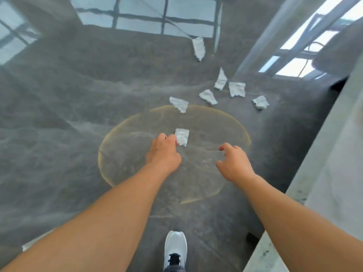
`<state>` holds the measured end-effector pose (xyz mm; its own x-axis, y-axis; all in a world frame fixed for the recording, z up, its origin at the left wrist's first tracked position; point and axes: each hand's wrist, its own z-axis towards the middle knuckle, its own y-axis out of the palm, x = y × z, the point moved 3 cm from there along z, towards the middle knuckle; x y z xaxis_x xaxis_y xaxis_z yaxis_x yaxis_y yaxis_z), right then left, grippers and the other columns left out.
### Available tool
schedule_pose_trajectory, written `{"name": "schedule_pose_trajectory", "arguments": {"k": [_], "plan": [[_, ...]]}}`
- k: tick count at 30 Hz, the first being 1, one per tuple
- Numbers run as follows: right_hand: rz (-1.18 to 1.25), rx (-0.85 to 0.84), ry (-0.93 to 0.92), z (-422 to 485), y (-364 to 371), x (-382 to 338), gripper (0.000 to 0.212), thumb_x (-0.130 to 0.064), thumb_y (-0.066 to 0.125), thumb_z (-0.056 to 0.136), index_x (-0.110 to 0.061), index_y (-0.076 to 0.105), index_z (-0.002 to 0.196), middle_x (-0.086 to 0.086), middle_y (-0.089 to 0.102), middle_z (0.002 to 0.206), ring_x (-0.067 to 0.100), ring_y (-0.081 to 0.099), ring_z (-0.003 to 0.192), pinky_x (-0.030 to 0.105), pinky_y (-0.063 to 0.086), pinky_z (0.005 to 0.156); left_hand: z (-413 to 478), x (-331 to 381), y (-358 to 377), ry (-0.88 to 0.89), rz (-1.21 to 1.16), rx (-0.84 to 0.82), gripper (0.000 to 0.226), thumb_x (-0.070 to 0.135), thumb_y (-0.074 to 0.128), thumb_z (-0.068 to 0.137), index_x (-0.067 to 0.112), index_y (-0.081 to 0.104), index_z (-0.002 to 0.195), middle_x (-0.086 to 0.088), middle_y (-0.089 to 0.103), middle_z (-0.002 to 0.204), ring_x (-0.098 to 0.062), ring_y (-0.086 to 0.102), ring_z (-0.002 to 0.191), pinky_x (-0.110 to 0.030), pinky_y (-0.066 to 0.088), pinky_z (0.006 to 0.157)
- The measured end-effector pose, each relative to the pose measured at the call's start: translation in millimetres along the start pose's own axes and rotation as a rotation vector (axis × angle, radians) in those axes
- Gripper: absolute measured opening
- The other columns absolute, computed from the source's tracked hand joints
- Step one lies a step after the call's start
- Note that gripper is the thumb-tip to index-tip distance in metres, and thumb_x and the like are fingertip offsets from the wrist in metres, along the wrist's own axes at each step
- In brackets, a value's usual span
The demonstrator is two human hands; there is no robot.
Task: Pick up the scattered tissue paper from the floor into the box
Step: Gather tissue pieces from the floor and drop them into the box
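Several crumpled white tissue pieces lie on the glossy grey floor. My left hand [164, 152] reaches down with its fingertips pinched on the left edge of the nearest tissue piece [182, 136]. My right hand [233, 161] hovers to the right of it, fingers curled apart, holding nothing. Further off lie another tissue [179, 104], a cluster of tissues [208, 96] [237, 89] [221, 79] [260, 102], and the farthest tissue [198, 47]. No box is in view.
A faint yellowish ring [243, 130] marks the floor under my hands. A pale wall or ledge [324, 154] runs along the right. My white shoe [175, 250] stands at the bottom centre. The floor mirrors windows.
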<state>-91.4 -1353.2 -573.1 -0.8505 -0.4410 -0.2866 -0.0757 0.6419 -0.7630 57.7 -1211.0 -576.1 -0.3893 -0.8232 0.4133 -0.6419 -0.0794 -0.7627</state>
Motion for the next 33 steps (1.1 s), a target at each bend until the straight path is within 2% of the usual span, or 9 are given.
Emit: {"name": "schedule_pose_trajectory", "arguments": {"k": [4, 9, 15, 19, 22, 26, 29, 31, 33], "plan": [[0.068, -0.036, 0.091, 16, -12, -4, 0.048, -0.022, 0.059, 0.082, -0.020, 0.049, 0.129, 0.010, 0.051, 0.122, 0.030, 0.052, 0.114, 0.033, 0.043, 0.089, 42, 23, -24, 0.088, 0.123, -0.054, 0.024, 0.013, 0.054, 0.083, 0.019, 0.053, 0.107, -0.007, 0.046, 0.115, -0.030, 0.044, 0.112, -0.037, 0.043, 0.078], [0.145, -0.118, 0.094, 81, 17, -42, 0.053, -0.019, 0.057, 0.081, -0.025, 0.046, 0.132, 0.011, 0.047, 0.122, 0.033, 0.051, 0.114, 0.037, 0.047, 0.091, 138, 15, -28, 0.150, 0.258, -0.117, 0.023, 0.017, 0.055, 0.083, 0.020, 0.054, 0.105, -0.007, 0.047, 0.112, -0.030, 0.044, 0.110, -0.040, 0.045, 0.082], [0.331, -0.100, 0.263, 201, 92, -73, 0.048, -0.028, 0.061, 0.083, -0.026, 0.048, 0.129, 0.011, 0.048, 0.115, 0.035, 0.054, 0.107, 0.040, 0.050, 0.088, 294, -17, 36, 0.320, 0.426, -0.253, 0.030, 0.017, 0.055, 0.081, 0.021, 0.054, 0.111, -0.009, 0.048, 0.114, -0.033, 0.045, 0.109, -0.038, 0.041, 0.073], [0.477, -0.089, 0.415, 264, 174, -91, 0.061, -0.028, 0.065, 0.082, -0.032, 0.041, 0.138, 0.013, 0.036, 0.135, 0.040, 0.047, 0.117, 0.043, 0.043, 0.101, 374, -53, 87, 0.456, 0.542, -0.281, 0.043, 0.020, 0.059, 0.080, 0.025, 0.049, 0.122, -0.011, 0.047, 0.123, -0.039, 0.044, 0.107, -0.040, 0.042, 0.074], [0.512, -0.016, 0.522, 292, 217, -97, 0.065, -0.029, 0.066, 0.083, -0.035, 0.037, 0.141, 0.015, 0.022, 0.150, 0.042, 0.034, 0.130, 0.044, 0.035, 0.109, 412, -77, 113, 0.582, 0.633, -0.309, 0.061, 0.025, 0.062, 0.081, 0.031, 0.038, 0.136, -0.013, 0.034, 0.142, -0.041, 0.038, 0.117, -0.047, 0.045, 0.087], [0.532, 0.040, 0.685, 307, 252, -92, 0.060, -0.023, 0.065, 0.084, -0.035, 0.041, 0.138, 0.011, 0.021, 0.149, 0.044, 0.032, 0.126, 0.043, 0.038, 0.100, 452, -88, 133, 0.760, 0.773, -0.370, 0.076, 0.021, 0.062, 0.080, 0.042, 0.025, 0.144, -0.009, 0.002, 0.160, -0.042, 0.021, 0.132, -0.049, 0.043, 0.094], [0.454, 0.129, 0.757, 315, 270, -90, 0.051, -0.015, 0.063, 0.085, -0.033, 0.047, 0.130, 0.008, 0.024, 0.144, 0.041, 0.033, 0.120, 0.041, 0.045, 0.090, 476, -78, 141, 0.916, 0.800, -0.311, 0.067, 0.012, 0.057, 0.076, 0.037, 0.036, 0.135, -0.010, 0.019, 0.153, -0.043, 0.031, 0.121, -0.048, 0.049, 0.086], [0.445, 0.238, 0.814, 319, 280, -92, 0.035, -0.008, 0.055, 0.089, -0.023, 0.054, 0.120, 0.010, 0.035, 0.131, 0.038, 0.040, 0.110, 0.038, 0.044, 0.081, 485, -67, 146, 1.010, 0.740, -0.310, 0.044, 0.006, 0.057, 0.075, 0.023, 0.052, 0.117, -0.016, 0.038, 0.131, -0.042, 0.045, 0.105, -0.050, 0.051, 0.080], [0.509, 0.245, 0.854, 318, 291, -99, 0.023, -0.004, 0.048, 0.089, -0.012, 0.058, 0.109, 0.013, 0.044, 0.118, 0.036, 0.047, 0.104, 0.035, 0.038, 0.074, 486, -61, 148, 1.053, 0.757, -0.387, 0.023, 0.009, 0.063, 0.078, 0.014, 0.067, 0.100, -0.019, 0.050, 0.110, -0.042, 0.054, 0.096, -0.047, 0.051, 0.082]]}}
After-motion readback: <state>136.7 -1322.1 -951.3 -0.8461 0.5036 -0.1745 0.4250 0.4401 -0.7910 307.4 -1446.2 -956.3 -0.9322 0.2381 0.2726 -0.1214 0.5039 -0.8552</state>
